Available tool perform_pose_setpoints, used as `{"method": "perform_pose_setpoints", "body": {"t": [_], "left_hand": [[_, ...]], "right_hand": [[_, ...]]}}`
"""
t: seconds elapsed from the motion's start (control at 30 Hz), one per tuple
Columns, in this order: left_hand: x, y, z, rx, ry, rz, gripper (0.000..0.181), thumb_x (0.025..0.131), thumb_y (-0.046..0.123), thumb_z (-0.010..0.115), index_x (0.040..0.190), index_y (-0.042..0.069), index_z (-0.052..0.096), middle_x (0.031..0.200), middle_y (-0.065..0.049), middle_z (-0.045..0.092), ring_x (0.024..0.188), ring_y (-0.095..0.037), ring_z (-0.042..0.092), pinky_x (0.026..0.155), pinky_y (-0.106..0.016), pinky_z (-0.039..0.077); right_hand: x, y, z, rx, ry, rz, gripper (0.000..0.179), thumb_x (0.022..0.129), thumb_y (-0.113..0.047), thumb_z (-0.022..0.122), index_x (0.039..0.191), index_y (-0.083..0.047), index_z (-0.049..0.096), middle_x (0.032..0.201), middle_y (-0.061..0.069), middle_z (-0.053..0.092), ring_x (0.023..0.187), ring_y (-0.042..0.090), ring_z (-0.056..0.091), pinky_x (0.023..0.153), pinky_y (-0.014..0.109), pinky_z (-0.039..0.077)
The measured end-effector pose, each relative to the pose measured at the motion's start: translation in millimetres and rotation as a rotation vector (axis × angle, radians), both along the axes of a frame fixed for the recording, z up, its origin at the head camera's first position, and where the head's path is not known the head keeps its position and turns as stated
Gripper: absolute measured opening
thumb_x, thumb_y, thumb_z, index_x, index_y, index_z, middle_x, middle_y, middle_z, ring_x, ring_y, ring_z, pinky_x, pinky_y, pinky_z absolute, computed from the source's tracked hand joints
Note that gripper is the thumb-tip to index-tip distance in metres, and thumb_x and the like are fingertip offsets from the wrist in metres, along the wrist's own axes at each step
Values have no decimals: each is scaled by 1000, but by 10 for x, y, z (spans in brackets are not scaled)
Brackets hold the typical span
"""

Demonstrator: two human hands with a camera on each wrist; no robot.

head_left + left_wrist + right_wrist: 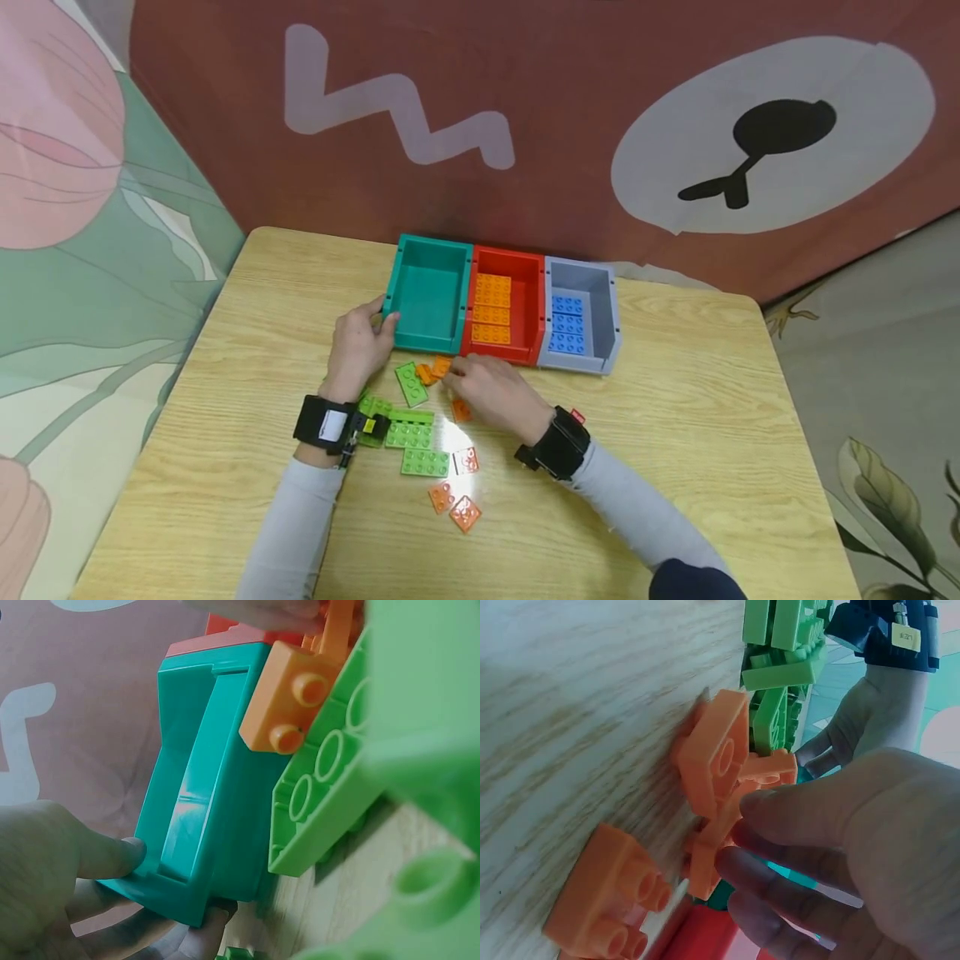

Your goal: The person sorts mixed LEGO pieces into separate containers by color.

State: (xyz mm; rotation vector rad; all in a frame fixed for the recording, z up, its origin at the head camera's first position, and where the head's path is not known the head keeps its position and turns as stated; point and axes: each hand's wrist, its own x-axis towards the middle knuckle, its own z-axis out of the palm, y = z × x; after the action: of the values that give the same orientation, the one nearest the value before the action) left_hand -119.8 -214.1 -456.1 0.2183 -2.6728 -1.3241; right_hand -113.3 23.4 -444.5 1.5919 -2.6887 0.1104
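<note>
My left hand [356,352] grips the front left corner of a teal bin [427,342], its thumb over the rim and its fingers beneath, as the left wrist view shows. Just in front of the bins my right hand [498,396] pinches an orange building brick [706,859] between thumb and fingers. Other orange bricks [716,754] touch it or lie close by. A light green brick [411,384] lies tilted beside this orange group. Part of the pinched brick is hidden by my fingers.
The teal bin joins a red bin [528,312] holding orange bricks [492,308] and a grey-blue bin [600,304] holding blue bricks [567,325]. Several green bricks [425,462] lie near my left wrist. Orange square bricks [465,514] are scattered nearer on the wooden table [675,433].
</note>
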Motion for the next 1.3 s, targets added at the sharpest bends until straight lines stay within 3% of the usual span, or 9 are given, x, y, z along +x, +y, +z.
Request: {"method": "perform_pose_setpoints", "body": {"t": [0.23,0.4,0.73,0.83,0.97,1.17,1.3], "left_hand": [[-3,10,1,-3,11,-4,53,104,25,60,147,-4,55,143,-28,58,106,-34,73,84,-46,61],[3,28,-3,-6,-7,-3,53,104,25,61,148,-3,54,145,-26,56,89,-30,77,69,-46,60],[0,31,23,7,-18,-4,54,104,26,60,149,-2,53,147,-26,55,104,-32,74,81,-47,61],[10,23,22,12,-33,0,55,104,26,60,150,-2,52,148,-26,54,112,-35,71,91,-49,59],[16,6,19,8,-34,0,55,104,27,59,150,-2,52,148,-26,54,119,-35,67,98,-52,54],[20,-3,9,0,-28,2,55,104,28,60,150,-1,52,147,-26,55,103,-32,74,82,-48,61],[17,-2,9,-5,-18,5,55,104,28,60,150,-1,53,146,-26,56,93,-30,77,72,-45,61]], "right_hand": [[35,-2,-18,-6,81,-61,24,91,-13,76,115,-14,79,112,6,74,98,22,68,88,34,59],[73,-20,-37,6,99,-112,25,91,-6,73,115,-14,79,109,7,76,88,23,69,76,31,59],[82,-9,-1,3,26,-207,30,91,-17,77,119,-8,73,104,10,75,83,24,65,72,31,57],[95,-5,-9,-5,14,-220,36,90,-19,79,123,-8,71,105,10,72,85,25,63,72,32,56],[102,3,-18,8,-3,-243,35,89,-13,78,123,-7,72,107,11,69,88,25,63,72,32,58],[115,50,-68,46,116,-276,33,86,0,75,119,-6,76,106,12,68,85,25,62,64,32,58],[163,93,-94,23,130,-262,30,88,2,73,117,-6,76,105,11,66,82,23,61,63,30,57]]}}
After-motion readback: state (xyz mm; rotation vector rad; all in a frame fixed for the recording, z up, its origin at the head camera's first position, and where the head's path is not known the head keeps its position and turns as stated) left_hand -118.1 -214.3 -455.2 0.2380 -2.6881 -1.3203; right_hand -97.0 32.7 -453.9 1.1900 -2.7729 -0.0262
